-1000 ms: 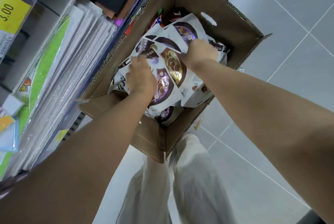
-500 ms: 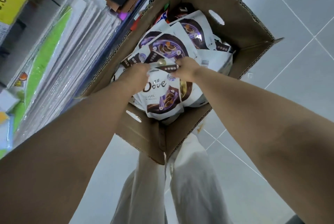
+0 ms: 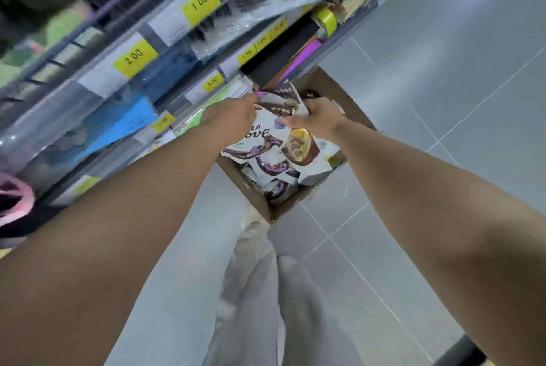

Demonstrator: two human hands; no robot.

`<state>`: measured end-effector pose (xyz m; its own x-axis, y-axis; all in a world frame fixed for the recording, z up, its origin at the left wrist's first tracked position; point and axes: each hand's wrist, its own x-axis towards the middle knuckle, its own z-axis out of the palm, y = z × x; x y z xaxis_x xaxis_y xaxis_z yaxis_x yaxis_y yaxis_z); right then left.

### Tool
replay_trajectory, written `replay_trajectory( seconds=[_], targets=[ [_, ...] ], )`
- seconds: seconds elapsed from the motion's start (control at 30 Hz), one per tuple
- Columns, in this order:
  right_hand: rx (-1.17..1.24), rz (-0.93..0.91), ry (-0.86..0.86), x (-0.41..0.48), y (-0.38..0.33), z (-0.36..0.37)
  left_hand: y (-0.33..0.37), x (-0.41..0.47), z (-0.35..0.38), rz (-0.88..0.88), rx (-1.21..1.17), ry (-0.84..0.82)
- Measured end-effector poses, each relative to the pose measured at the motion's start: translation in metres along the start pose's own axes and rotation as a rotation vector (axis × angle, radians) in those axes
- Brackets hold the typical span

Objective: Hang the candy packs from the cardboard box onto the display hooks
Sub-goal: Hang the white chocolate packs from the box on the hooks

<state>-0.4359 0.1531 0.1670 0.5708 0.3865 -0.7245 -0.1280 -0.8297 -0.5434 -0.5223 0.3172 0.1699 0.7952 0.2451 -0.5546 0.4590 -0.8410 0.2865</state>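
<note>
An open cardboard box (image 3: 339,90) stands on the floor beside the shelving, with several white, brown and purple candy packs (image 3: 277,188) lying in it. Above the box I hold a bunch of those packs (image 3: 283,141) by their top edges. My left hand (image 3: 229,117) grips the top left of the bunch and my right hand (image 3: 317,118) pinches the top right. The bunch hangs down between my hands. No display hooks are plainly visible.
Shelving (image 3: 141,49) with yellow price tags (image 3: 134,58) and wrapped goods runs along the left, close to my left hand. Grey floor tiles (image 3: 443,75) spread to the right. My legs in light trousers (image 3: 260,291) stand below the box.
Both hands have lifted the bunch of packs up out of the box. My view has swung up and left, bringing more of the shelving into sight.
</note>
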Motion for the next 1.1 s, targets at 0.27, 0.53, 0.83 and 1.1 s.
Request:
replay_trajectory(
  seconds=[0.27, 0.53, 0.83, 1.1],
  targets=[
    [-0.167, -0.343, -0.073, -0.179, -0.104, 0.027, -0.012, -0.214, -0.084, -0.234, 0.031, 0.323],
    [-0.335, -0.539, -0.241, -0.331, -0.188, 0.106, -0.063, -0.421, -0.116, -0.499, -0.133, 0.585],
    [-0.444, -0.697, -0.418, -0.420, -0.260, 0.257, -0.167, -0.584, -0.092, -0.922, -0.659, 0.808],
    [-0.365, -0.593, -0.377, -0.438, -0.274, 0.381, -0.277, -0.651, -0.042, -1.010, -0.802, 0.800]
  ],
)
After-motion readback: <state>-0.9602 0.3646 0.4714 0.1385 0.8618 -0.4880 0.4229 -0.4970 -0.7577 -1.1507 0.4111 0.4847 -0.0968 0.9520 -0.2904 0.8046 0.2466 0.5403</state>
